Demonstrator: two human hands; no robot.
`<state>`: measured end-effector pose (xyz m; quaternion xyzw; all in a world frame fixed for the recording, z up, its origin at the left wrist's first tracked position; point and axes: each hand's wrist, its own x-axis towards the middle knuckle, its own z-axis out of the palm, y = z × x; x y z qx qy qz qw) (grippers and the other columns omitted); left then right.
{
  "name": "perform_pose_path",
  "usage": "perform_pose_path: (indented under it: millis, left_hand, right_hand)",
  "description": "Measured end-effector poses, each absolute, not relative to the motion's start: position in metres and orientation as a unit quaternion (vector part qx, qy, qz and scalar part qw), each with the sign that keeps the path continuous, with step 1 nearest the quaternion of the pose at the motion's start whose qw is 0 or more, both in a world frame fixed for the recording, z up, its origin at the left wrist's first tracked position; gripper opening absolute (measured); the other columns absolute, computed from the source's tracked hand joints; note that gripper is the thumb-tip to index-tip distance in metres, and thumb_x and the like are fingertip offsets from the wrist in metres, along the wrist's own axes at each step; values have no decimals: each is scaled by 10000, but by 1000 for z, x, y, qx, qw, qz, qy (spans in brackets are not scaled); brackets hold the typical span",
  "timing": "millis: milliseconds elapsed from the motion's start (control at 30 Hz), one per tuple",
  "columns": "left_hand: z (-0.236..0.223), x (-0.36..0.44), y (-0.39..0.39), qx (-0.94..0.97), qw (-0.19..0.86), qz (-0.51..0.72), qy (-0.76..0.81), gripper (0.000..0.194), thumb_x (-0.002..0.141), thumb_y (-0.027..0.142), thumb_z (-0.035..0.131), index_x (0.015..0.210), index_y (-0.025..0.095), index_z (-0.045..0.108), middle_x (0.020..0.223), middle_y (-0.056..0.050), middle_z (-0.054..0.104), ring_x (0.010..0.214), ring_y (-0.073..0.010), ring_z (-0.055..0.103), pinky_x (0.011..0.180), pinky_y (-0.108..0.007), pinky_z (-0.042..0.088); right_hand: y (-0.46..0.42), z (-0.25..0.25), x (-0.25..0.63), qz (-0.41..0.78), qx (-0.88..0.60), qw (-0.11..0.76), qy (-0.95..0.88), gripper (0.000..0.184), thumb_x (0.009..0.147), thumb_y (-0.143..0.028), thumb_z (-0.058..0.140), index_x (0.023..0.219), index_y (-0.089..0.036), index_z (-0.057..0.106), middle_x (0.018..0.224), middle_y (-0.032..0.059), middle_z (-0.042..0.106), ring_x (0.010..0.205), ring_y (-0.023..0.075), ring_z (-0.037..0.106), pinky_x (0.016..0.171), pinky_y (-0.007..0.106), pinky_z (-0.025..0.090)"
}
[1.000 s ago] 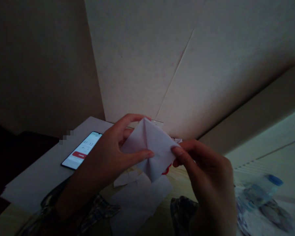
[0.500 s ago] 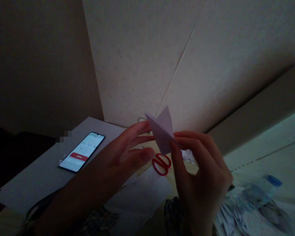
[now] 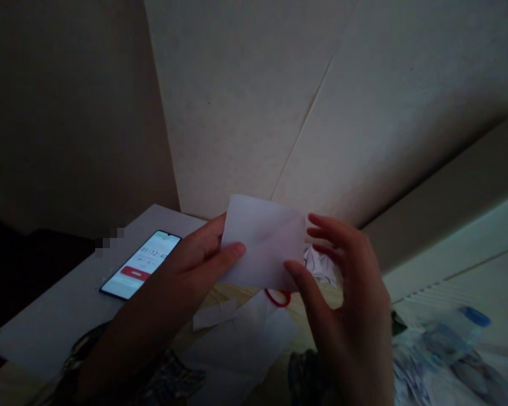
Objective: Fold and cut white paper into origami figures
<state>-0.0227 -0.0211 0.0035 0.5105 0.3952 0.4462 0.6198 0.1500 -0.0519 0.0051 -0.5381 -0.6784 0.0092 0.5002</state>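
A small, roughly square sheet of white paper (image 3: 262, 239) is held up flat above the table, with a faint diagonal crease toward its right side. My left hand (image 3: 203, 256) grips its left edge, thumb in front and fingers behind. At the right edge, my right hand (image 3: 347, 276) has its fingers apart, the thumb tip touching the lower right corner. Beneath the sheet shows one red handle of scissors (image 3: 279, 298); the rest of them is hidden. Larger white paper (image 3: 247, 338) and a narrow paper strip (image 3: 213, 314) lie on the table below my hands.
A phone (image 3: 139, 265) showing a running timer lies on a stack of white sheets (image 3: 46, 321) at left. Crumpled paper (image 3: 320, 265) sits behind my right hand. At lower right are a clear bottle with a blue cap (image 3: 476, 317) and more paper scraps. A wall (image 3: 237, 113) rises behind.
The paper was folded to a pointed shape in my right fingers; now it is opened out flat. My left hand has taken hold of it, and my right fingers have spread.
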Motion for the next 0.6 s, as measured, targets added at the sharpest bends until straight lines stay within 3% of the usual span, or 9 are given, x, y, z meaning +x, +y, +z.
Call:
perform_pose_path:
  millis: [167,300,433,600]
  left_hand:
    - [12,-15,-25,508,634,413,411,247,799,284,662,1042,245,683,803,17,733,713,-202,653,618,-266,503]
    - [16,-10,-27,491,612,440,436,127,813,352,635,819,235,684,624,43,629,578,-153,580,507,-225,439]
    - [16,-10,-29,508,565,441,478,278,833,439,602,652,229,627,573,31,574,566,-151,559,488,-232,422]
    - [16,-10,-28,520,581,424,460,245,860,426,567,718,245,652,567,24,588,588,-186,602,531,-269,475]
  right_hand:
    - [-45,-1,146,126,-541,587,-589,443,797,-278,723,1207,-283,554,1031,53,646,938,222,649,685,315,595]
    - [-46,1,138,138,-509,632,-569,470,781,-163,719,1190,-324,553,882,7,606,815,192,648,659,293,589]
    - [-49,3,134,134,-507,640,-562,474,784,-141,703,1202,-312,559,918,22,615,806,191,649,603,273,572]
    - [-50,1,132,130,-506,647,-555,386,782,-153,703,1122,-304,601,1016,36,663,827,191,670,564,252,556]
